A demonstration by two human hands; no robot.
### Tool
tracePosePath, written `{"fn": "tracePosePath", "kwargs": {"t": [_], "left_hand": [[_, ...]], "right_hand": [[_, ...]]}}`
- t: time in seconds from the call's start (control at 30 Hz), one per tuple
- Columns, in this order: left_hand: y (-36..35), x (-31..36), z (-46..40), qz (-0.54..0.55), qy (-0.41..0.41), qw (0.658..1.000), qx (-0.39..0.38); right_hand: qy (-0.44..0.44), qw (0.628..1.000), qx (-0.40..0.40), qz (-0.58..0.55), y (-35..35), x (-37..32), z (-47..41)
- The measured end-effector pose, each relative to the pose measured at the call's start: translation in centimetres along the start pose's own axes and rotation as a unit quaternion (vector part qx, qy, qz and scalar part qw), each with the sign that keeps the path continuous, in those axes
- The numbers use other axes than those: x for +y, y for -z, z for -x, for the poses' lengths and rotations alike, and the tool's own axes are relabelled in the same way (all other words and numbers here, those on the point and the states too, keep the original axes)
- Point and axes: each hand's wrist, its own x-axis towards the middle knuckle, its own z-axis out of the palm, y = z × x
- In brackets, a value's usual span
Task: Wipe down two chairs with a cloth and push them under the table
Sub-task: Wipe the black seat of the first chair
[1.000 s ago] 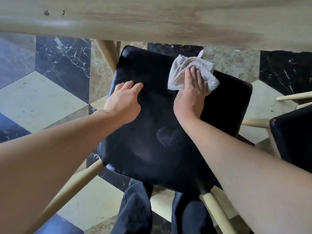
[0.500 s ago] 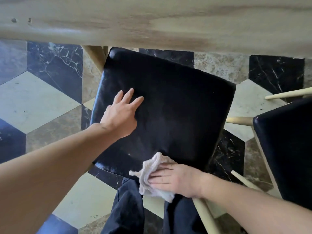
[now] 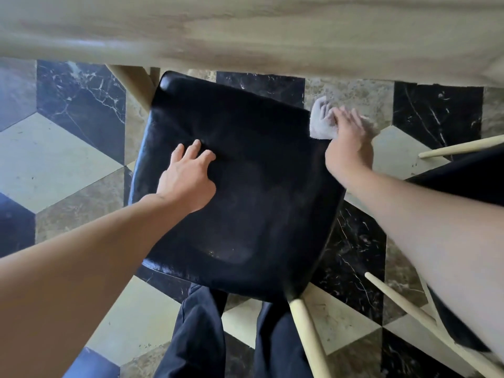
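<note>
Cloth: the pale cloth [image 3: 321, 122] is bunched at the far right corner of the chair seat, partly over the edge, above the floor.
Right hand: my right hand [image 3: 347, 143] lies on top of the cloth with the fingers curled over it, holding it against the seat's right edge; the picture is blurred here.
Chair: the black padded seat [image 3: 245, 208] fills the middle of the view, turned at a slant, its far edge close under the table edge; pale wooden legs [image 3: 306, 334] stick out at the near right corner and at the far left.
Left hand: my left hand [image 3: 188, 178] rests flat on the left part of the seat, fingers spread and relaxed, holding nothing.
Second chair: another black seat [image 3: 463, 181] with pale wooden rails sits just right of my right forearm.
Table: the light wooden table [image 3: 245, 31] runs across the top.
Floor: marble tiles [image 3: 54, 148] in black, cream and brown.
Legs: my dark trousers [image 3: 199, 331] show below the seat.
</note>
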Motion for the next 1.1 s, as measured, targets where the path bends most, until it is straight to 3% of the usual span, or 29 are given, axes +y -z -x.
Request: {"fn": "tracePosePath", "kwargs": {"t": [0.13,0.27,0.37,0.43,0.5,0.67,0.7,0.73,0.87,0.97,1.03,1.1], "left_hand": [[-0.1,0.5,0.1,0.009,-0.001,1.0,-0.007],[0.0,1.1,1.0,0.001,-0.006,1.0,0.005],[-1.2,3.2,3.0,-0.029,-0.167,0.984,0.057],[-2.7,5.1,4.4,-0.018,-0.233,0.972,0.027],[-4.0,6.6,5.2,-0.007,-0.21,0.978,-0.015],[-5.3,7.9,5.1,-0.04,-0.163,0.985,-0.039],[-5.3,7.8,5.0,-0.046,-0.165,0.984,-0.041],[-5.3,7.7,5.0,-0.051,-0.169,0.983,-0.044],[-5.5,7.0,4.9,-0.068,-0.179,0.981,-0.03],[-5.7,7.1,4.9,-0.049,-0.181,0.982,-0.018],[-5.5,7.6,4.9,-0.025,-0.18,0.983,-0.002],[-5.3,7.5,4.8,-0.002,-0.173,0.985,0.016]], "right_hand": [[0.09,0.995,0.042,-0.007,-2.4,0.0,3.8],[0.315,0.948,-0.049,-0.021,-4.8,1.8,11.2],[0.498,0.853,-0.155,0.003,-5.9,5.0,17.1],[0.61,0.764,-0.206,0.045,-5.6,8.0,19.4],[0.67,0.699,-0.237,0.084,-4.6,10.6,20.1],[0.748,0.588,-0.252,0.179,-1.2,11.9,13.5],[0.749,0.58,-0.245,0.204,-0.3,12.0,10.9],[0.74,0.592,-0.228,0.222,0.7,12.1,8.1],[0.592,0.763,-0.148,0.213,3.7,12.0,-1.2],[0.501,0.84,-0.125,0.167,3.1,10.5,-1.8],[0.387,0.915,-0.07,0.085,1.2,9.4,1.4],[0.191,0.98,0.006,-0.048,-1.3,7.2,6.1]]}}
